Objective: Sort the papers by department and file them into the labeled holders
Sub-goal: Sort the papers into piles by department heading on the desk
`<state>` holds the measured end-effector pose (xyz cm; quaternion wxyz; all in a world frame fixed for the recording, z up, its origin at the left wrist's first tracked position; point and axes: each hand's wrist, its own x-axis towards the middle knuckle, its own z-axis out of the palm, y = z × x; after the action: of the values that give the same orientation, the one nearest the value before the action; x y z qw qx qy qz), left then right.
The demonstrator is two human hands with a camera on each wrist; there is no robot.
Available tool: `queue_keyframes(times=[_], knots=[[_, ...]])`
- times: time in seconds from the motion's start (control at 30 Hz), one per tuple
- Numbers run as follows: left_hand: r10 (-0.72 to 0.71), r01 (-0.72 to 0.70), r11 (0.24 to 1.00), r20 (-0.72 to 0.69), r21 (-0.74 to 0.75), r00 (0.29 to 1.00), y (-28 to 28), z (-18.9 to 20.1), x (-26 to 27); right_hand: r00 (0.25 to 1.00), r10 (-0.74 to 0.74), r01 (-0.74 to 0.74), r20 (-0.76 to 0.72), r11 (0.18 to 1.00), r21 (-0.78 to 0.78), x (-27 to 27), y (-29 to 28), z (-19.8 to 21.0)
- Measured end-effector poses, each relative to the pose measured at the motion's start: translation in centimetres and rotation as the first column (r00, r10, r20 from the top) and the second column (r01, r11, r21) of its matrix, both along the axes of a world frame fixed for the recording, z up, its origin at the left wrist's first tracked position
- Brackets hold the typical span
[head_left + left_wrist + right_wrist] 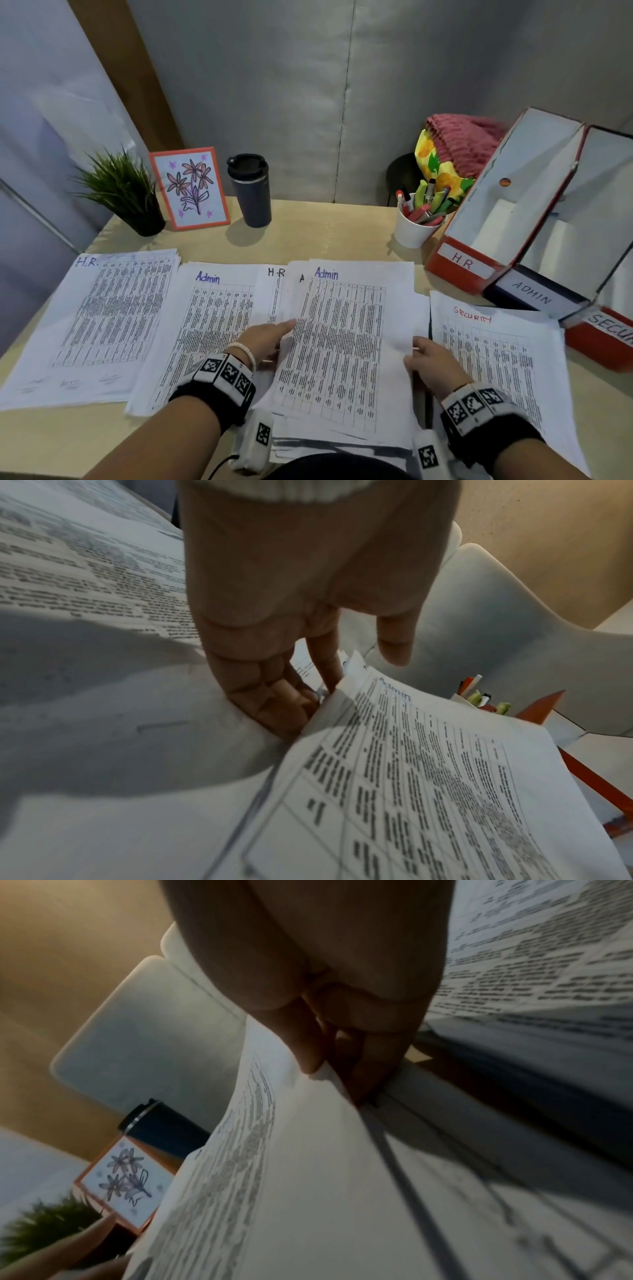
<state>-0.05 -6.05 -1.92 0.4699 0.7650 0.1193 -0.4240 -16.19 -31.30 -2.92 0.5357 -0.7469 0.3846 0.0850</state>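
Admin sheet [342,342] held, centre frame
Right hand [431,363] pinches its edge; left hand [265,342] fingers [274,704] lie straight beneath. Lower sheets [325,445] could cling and get misfiled.

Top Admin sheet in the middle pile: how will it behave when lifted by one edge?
Likely floppy: the Admin sheet bows where the right hand pinches its edge. Probably light, so it may sag without the left hand at its other edge. The loose sheets fanned beneath might drag along.
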Motion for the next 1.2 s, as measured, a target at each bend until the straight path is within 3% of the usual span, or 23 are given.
queue_keyframes(times=[0.07, 0.1, 0.27, 0.43, 0.57, 0.67, 0.77, 0.93, 1.03, 1.2], knots=[[-0.167, 0.158, 0.981, 0.068, 0.115, 0.984, 0.0, 0.1, -0.2, 1.000, 0.028, -0.028, -0.015, 1.000, -0.005, 0.3, 0.3, 0.1], [-0.184, 0.172, 0.976, 0.081, 0.131, 0.980, 0.0, 0.4, -0.3, 0.999, 0.033, -0.034, -0.034, 0.999, -0.015, 0.4, 0.5, 0.2], [-0.199, 0.171, 0.967, 0.142, 0.186, 0.970, -0.6, 0.4, -0.4, 0.995, 0.064, -0.070, -0.070, 0.995, -0.074, 0.8, 0.8, 0.2], [-0.148, 0.127, 0.983, 0.162, 0.135, 0.976, -0.8, 0.2, -0.5, 0.997, 0.021, -0.031, -0.073, 0.990, -0.137, 0.8, 0.9, 0.1], [-0.196, 0.167, 0.977, 0.239, 0.137, 0.951, -0.6, -0.6, -1.0, 0.996, -0.089, 0.090, 0.021, 0.995, -0.048, 0.5, 0.7, 0.3], [-0.215, 0.186, 0.974, 0.276, 0.126, 0.937, -0.5, -0.2, -1.9, 0.988, -0.069, 0.068, 0.136, 0.998, 0.012, 0.3, 0.9, 0.9], [-0.145, 0.141, 0.989, 0.235, 0.034, 0.961, -0.2, 0.1, -2.0, 0.982, -0.012, 0.013, 0.187, 1.000, -0.003, 0.3, 1.3, 1.4], [-0.118, 0.116, 0.993, 0.199, 0.019, 0.973, 0.5, -0.1, -1.5, 0.975, -0.072, 0.054, 0.210, 0.995, 0.089, 0.0, 0.9, 0.7], [0.098, -0.083, 0.992, 0.160, -0.098, 0.982, 0.6, -0.1, -1.1, 0.977, -0.115, 0.096, 0.180, 0.989, 0.110, -0.2, 0.5, -0.2], [0.151, -0.146, 0.989, 0.234, -0.040, 0.960, -0.2, -0.4, -0.4, 0.969, -0.078, 0.039, 0.236, 0.985, 0.166, -0.9, 0.9, 0.6]])
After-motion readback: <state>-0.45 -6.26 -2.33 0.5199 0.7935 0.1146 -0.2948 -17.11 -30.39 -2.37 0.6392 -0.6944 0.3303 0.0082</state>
